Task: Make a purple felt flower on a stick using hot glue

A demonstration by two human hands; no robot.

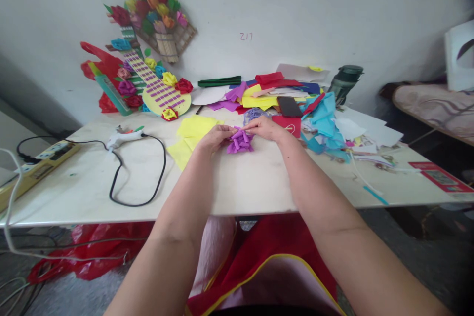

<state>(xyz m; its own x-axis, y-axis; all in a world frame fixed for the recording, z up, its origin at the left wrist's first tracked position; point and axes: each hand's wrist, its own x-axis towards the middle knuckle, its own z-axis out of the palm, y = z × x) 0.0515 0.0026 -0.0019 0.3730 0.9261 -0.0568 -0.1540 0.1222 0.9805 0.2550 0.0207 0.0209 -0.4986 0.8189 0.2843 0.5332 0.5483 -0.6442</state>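
Note:
Between my two hands is a purple crepe-paper flower (240, 142), its petals ruffled and folded, held just over the white table (255, 182). My left hand (217, 137) grips the flower's left side with thumb and fingers pressed together. On the upper right, my right hand (263, 128) has its fingertips pinched at the flower's petals. Yellow crepe-paper sheets (192, 138) lie beside my left hand. Just behind my right hand sits a bundle of bluish-purple string or shreds (255, 113). What lies under my fingertips is hidden.
A hot glue gun (124, 139) with a looping black cord lies left, near a power strip (40, 165). A flower-decorated paper guitar (163, 94) leans at the back. Coloured paper (270, 91), a phone (289, 107), a dark bottle (345, 84) and blue crepe paper (326, 121) stand or lie behind and right.

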